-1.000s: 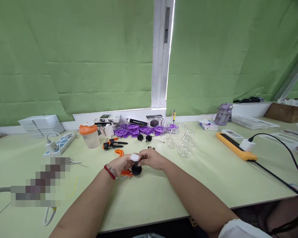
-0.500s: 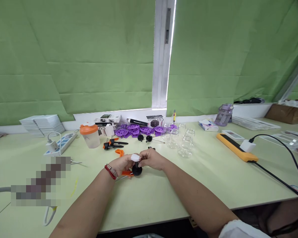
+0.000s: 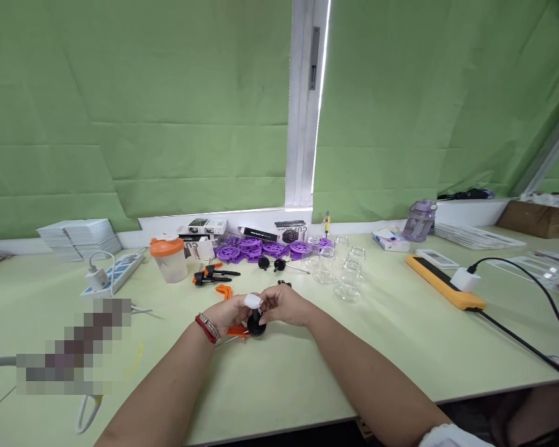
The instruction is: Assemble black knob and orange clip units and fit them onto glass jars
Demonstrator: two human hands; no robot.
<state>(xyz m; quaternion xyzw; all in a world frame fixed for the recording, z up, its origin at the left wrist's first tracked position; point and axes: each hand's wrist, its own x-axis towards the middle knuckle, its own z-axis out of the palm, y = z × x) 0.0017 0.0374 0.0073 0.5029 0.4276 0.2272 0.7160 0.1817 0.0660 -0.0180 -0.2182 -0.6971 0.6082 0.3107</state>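
Between my hands is a black part (image 3: 257, 326) with a round disc at its lower end and a short stem. My left hand (image 3: 228, 315) has its fingers closed around the stem from the left, with something white (image 3: 252, 301) at its thumb tip. From the right, my right hand (image 3: 285, 305) pinches the same part near the stem; some fingertips are hidden. Under my left hand lies an orange piece (image 3: 238, 331) with a thin metal rod. Just beyond, another orange piece (image 3: 224, 291) rests on the table, and a small black item (image 3: 284, 283) shows behind my right hand.
Black-and-orange clamps (image 3: 214, 274), purple wheel-like parts (image 3: 251, 248) and two black discs (image 3: 279, 265) lie farther back. Several clear glasses (image 3: 347, 290) stand right of centre. An orange-lidded cup (image 3: 169, 259) and a power strip (image 3: 121, 273) are left; a yellow-black power strip (image 3: 442, 282) is right.
My right fingers have shifted slightly on the black part, reaching lower toward its disc. Both hands stay in nearly the same place; the whole view has moved a little.
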